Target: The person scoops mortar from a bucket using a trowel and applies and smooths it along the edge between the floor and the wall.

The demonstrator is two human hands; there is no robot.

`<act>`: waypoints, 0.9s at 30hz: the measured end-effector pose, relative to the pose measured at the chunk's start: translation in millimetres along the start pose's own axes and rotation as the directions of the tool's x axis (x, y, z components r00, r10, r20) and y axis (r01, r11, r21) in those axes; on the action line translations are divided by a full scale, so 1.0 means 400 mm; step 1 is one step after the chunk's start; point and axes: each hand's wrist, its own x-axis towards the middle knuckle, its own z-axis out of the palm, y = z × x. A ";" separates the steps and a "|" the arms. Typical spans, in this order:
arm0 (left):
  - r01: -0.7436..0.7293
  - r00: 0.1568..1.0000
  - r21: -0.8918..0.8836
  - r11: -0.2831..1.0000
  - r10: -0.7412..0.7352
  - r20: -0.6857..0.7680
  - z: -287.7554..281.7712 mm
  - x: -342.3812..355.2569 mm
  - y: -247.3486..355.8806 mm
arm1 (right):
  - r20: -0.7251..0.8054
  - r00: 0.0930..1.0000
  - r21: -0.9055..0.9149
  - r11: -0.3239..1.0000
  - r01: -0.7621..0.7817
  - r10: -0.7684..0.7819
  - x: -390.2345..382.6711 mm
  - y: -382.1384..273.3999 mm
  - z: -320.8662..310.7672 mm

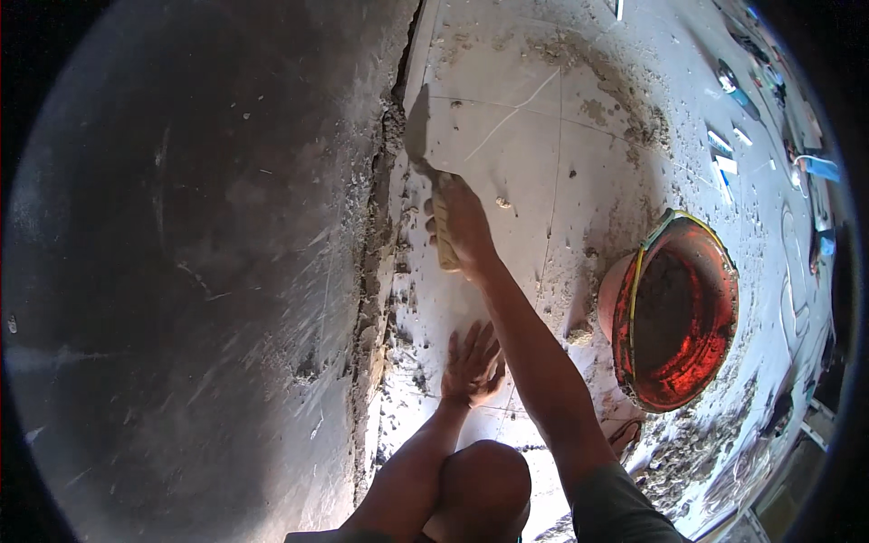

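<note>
My right hand (464, 220) is wrapped round the handle of a trowel (418, 132). Its narrow blade points away from me and lies along the rough joint (385, 181) between a dark surface and pale tiles. Whether the blade touches the mortar there I cannot tell. Closer to me, my left hand (472, 366) rests on the tiled floor (507, 172) with its fingers spread and nothing in them. To the right of my right forearm stands an orange-red bucket (615, 294) with grey mortar (665, 303) inside.
A broad dark grey surface (181, 226) fills the left side. Mortar crumbs (579, 335) are scattered over the tiles. At the far right lie a teal-and-black tool (738, 89), small white and blue pieces (721, 166) and a loose cable (789, 271). My bent knee (484, 480) is between my arms.
</note>
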 end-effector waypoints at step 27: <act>-0.001 1.000 -0.020 1.000 0.000 -0.031 -0.002 0.013 0.014 | 0.269 0.909 0.222 0.898 -0.379 0.317 -0.012 -0.033 -0.019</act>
